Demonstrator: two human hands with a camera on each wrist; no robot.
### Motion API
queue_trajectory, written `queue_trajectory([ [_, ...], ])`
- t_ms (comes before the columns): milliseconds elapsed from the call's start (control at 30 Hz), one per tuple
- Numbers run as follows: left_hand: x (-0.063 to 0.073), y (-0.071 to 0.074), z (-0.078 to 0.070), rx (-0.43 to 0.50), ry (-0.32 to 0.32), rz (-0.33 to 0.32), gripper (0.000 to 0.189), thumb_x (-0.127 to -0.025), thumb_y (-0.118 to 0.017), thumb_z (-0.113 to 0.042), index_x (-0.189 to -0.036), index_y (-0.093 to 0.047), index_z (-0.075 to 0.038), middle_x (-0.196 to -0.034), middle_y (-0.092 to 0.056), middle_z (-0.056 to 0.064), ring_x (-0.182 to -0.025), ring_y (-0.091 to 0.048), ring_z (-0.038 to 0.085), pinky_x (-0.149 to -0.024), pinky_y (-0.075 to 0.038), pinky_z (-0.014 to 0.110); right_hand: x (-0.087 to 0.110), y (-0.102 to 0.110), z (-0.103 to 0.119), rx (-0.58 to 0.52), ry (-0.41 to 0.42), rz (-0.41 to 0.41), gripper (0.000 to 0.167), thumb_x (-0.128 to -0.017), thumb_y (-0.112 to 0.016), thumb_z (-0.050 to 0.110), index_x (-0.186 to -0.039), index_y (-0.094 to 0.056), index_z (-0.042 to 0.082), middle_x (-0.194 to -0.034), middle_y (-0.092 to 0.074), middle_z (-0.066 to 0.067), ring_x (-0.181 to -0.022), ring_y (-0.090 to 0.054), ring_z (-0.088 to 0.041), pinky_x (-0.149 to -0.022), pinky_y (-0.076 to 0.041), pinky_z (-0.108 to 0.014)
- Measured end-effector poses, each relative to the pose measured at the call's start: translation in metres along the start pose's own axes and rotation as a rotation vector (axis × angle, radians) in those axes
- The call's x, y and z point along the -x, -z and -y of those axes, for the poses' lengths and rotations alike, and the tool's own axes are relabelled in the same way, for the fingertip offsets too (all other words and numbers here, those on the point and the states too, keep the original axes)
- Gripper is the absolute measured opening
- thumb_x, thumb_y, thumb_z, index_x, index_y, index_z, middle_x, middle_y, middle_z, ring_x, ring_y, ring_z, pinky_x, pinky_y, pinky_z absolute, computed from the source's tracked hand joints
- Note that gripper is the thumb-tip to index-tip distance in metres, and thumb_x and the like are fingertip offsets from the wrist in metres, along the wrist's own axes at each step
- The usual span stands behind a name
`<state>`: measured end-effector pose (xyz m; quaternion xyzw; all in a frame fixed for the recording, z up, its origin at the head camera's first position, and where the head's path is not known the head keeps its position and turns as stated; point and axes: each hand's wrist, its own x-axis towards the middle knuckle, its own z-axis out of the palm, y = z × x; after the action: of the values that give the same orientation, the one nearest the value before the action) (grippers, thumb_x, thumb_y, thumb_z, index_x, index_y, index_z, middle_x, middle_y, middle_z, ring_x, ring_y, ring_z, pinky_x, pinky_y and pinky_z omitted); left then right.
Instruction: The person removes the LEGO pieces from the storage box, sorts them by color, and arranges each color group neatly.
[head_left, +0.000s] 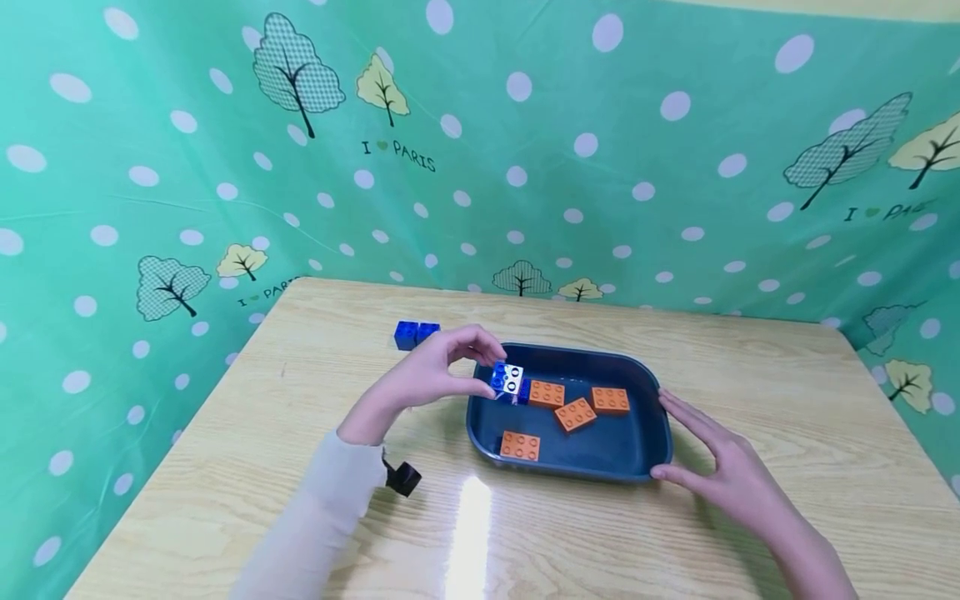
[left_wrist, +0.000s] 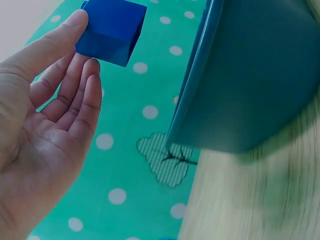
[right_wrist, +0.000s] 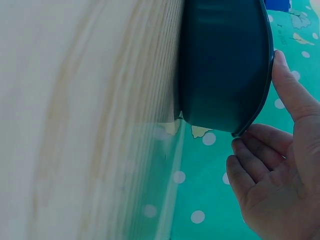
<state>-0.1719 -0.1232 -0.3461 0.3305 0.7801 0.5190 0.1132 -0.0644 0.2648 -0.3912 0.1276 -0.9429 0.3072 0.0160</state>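
My left hand [head_left: 431,371] pinches a blue toy brick [left_wrist: 112,32] between thumb and fingers, over the left end of a dark blue tray [head_left: 570,477]. Seen from the head, this brick has a white patch with two eye-like rings. Several orange bricks [head_left: 521,446] lie in the tray, studs up. Something dark blue [head_left: 523,392] shows just beneath the held brick, partly hidden. At the tray's right end my right hand [head_left: 723,467] touches the rim with thumb and fingers extended, also visible in the right wrist view.
Two blue bricks [head_left: 406,335] stand on the wooden table [head_left: 262,433] behind the left hand. A black device [head_left: 403,478] is strapped at the left wrist. Behind the table hangs a green dotted cloth [head_left: 480,225] printed with trees.
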Motion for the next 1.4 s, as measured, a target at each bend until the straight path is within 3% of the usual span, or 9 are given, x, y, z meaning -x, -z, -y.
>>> queue_trajectory([
  [233, 0.019, 0.023, 0.006, -0.020, 0.016, -0.069, 0.046, -0.078, -0.083, -0.005, -0.119, -0.062, -0.001, -0.119, -0.066, 0.016, -0.108, -0.065, 0.015, -0.103, -0.053, 0.029, -0.001, 0.002, 0.001, 0.003, -0.008, -0.002, 0.087, -0.081, -0.082, 0.036, -0.154, -0.036, 0.030, -0.157, -0.043, -0.013, -0.136, -0.043, -0.049, -0.096, -0.041, -0.074],
  [467, 0.041, 0.049, 0.019, -0.019, 0.103, -0.173, 0.045, -0.080, -0.081, -0.006, -0.121, -0.061, -0.002, -0.120, -0.065, 0.015, -0.107, -0.064, 0.010, -0.107, -0.051, 0.044, -0.001, 0.001, 0.000, 0.001, -0.005, 0.002, 0.088, -0.081, -0.083, 0.036, -0.155, -0.036, 0.029, -0.157, -0.042, -0.014, -0.134, -0.044, -0.051, -0.095, -0.041, -0.075],
  [667, 0.059, 0.075, 0.031, -0.048, 0.156, -0.285, 0.044, -0.083, -0.079, -0.005, -0.122, -0.060, 0.000, -0.123, -0.063, 0.017, -0.107, -0.062, 0.003, -0.102, -0.051, 0.018, 0.000, 0.002, 0.001, -0.003, 0.002, 0.000, 0.087, -0.081, -0.083, 0.034, -0.155, -0.036, 0.029, -0.156, -0.042, -0.016, -0.134, -0.044, -0.051, -0.094, -0.042, -0.075],
  [900, 0.074, 0.108, 0.048, -0.104, 0.213, -0.400, 0.043, -0.087, -0.076, -0.010, -0.125, -0.058, 0.002, -0.125, -0.061, 0.015, -0.107, -0.060, -0.004, -0.097, -0.049, 0.008, -0.001, 0.001, 0.000, 0.003, 0.000, 0.004, 0.088, -0.080, -0.083, 0.035, -0.155, -0.036, 0.030, -0.156, -0.043, -0.015, -0.134, -0.044, -0.051, -0.094, -0.042, -0.075],
  [1067, 0.076, 0.122, 0.063, -0.139, 0.298, -0.424, 0.045, -0.091, -0.074, -0.017, -0.128, -0.057, -0.001, -0.128, -0.060, 0.011, -0.112, -0.059, 0.002, -0.105, -0.051, 0.026, -0.001, 0.001, -0.001, 0.006, 0.000, 0.001, 0.087, -0.081, -0.082, 0.035, -0.155, -0.036, 0.031, -0.157, -0.042, -0.013, -0.135, -0.043, -0.050, -0.095, -0.042, -0.074],
  [1233, 0.073, 0.129, 0.085, -0.145, 0.369, -0.400, 0.047, -0.092, -0.073, -0.019, -0.131, -0.055, -0.002, -0.133, -0.058, 0.016, -0.124, -0.057, 0.025, -0.113, -0.045, 0.045, 0.000, 0.000, -0.001, 0.000, 0.005, -0.004, 0.087, -0.081, -0.082, 0.034, -0.155, -0.036, 0.030, -0.157, -0.042, -0.013, -0.136, -0.043, -0.049, -0.094, -0.041, -0.074],
  [1400, 0.070, 0.130, 0.106, -0.105, 0.400, -0.386, 0.048, -0.092, -0.071, -0.016, -0.133, -0.052, 0.001, -0.135, -0.056, 0.021, -0.129, -0.053, 0.036, -0.116, -0.041, 0.047, 0.000, -0.001, -0.002, 0.003, 0.007, -0.014, 0.087, -0.081, -0.083, 0.035, -0.154, -0.037, 0.031, -0.157, -0.043, -0.012, -0.146, -0.038, -0.022, -0.095, -0.042, -0.073],
])
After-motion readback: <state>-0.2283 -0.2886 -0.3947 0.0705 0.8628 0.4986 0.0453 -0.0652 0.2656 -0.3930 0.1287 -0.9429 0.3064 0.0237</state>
